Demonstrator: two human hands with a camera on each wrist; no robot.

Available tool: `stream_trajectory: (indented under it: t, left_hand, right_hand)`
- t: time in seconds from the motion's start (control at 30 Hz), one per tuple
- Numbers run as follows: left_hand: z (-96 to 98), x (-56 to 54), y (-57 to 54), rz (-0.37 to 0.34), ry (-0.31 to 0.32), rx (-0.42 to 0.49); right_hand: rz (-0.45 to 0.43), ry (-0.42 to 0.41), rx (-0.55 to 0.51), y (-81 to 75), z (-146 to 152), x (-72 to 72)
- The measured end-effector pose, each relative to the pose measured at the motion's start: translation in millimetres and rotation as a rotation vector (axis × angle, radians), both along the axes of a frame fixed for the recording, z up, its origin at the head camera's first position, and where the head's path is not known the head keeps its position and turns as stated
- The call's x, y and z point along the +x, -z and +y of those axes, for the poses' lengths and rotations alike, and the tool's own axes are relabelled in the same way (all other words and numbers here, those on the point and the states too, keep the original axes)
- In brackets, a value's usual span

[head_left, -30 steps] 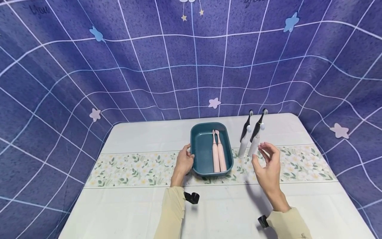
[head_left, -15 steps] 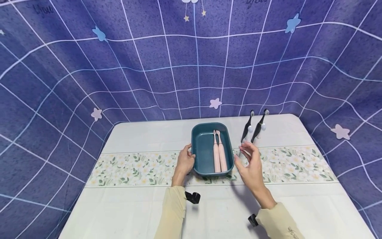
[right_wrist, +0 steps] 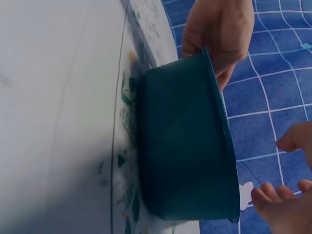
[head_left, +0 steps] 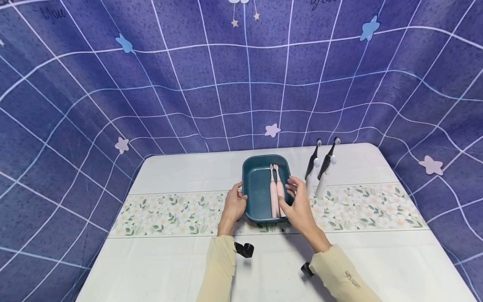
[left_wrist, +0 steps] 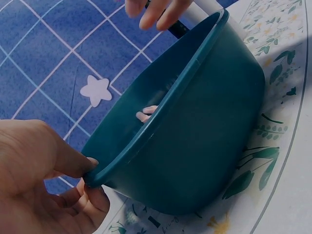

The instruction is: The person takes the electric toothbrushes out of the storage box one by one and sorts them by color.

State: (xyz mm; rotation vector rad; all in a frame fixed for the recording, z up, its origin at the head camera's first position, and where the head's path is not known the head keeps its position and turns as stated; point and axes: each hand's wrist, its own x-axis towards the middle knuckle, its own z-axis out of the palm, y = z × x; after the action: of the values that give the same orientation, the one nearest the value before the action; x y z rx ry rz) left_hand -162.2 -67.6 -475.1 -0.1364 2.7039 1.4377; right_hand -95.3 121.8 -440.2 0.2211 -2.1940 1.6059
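A dark teal basin (head_left: 255, 191) stands on the table, and two pink electric toothbrushes (head_left: 273, 199) lie side by side along its right part. My left hand (head_left: 233, 207) pinches the basin's left rim between thumb and fingers, which the left wrist view shows closely. Over the right rim hovers my right hand (head_left: 300, 209), fingers and thumb spread apart with nothing between them. Its thumb overlaps the right-hand pink toothbrush in the head view. In the right wrist view, the right fingers (right_wrist: 269, 195) appear beyond the basin's rim.
Right of the basin stand two white electric toothbrushes (head_left: 322, 184), with two black electric toothbrushes (head_left: 325, 166) behind them. A floral strip (head_left: 173, 214) crosses the white table (head_left: 158, 264). A blue gridded curtain (head_left: 226, 100) hangs behind the table.
My right hand has moved left from beside the white toothbrushes to above the basin's right side. The left hand has kept its grip on the rim, and the basin has not moved.
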Motion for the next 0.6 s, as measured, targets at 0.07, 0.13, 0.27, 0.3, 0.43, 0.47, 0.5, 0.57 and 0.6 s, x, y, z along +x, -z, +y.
stream_trajectory:
  t: [0.07,0.13,0.27,0.3,0.43,0.47,0.5,0.57,0.6]
  left_hand:
    - [0.2,-0.1,-0.3,-0.004,0.000,0.001]
    - [0.2,-0.3,-0.4,-0.006,0.003,0.000]
    - [-0.2,0.3,-1.5,-0.007,0.007,0.001]
    - [-0.3,0.3,-1.5,-0.002,0.007,0.000]
    - [-1.0,0.7,-0.8,0.012,0.011,-0.004]
    - [-1.0,0.6,-0.5,0.016,0.012,-0.005]
    - [-0.9,0.4,0.0,0.019,0.013,-0.007]
    - [-0.9,0.6,0.5,0.021,0.016,-0.007]
    - [-0.8,0.7,0.8,0.024,0.016,-0.010]
  right_hand:
    - [-0.026,-0.006,0.008,9.6,-1,-7.4]
    - [-0.057,-0.013,0.019,19.0,-2,-14.2]
    - [-0.141,-0.018,0.050,33.8,-5,-26.4]
    - [-0.168,-0.019,0.056,33.4,-6,-27.7]
    - [-0.250,-0.008,0.105,33.4,-10,-33.0]
    - [-0.264,-0.008,0.116,33.5,-10,-34.1]
    - [-0.272,-0.008,0.124,33.6,-11,-35.2]
    - [-0.283,-0.007,0.143,33.9,-11,-37.1]
    - [-0.286,-0.008,0.145,33.9,-12,-38.0]
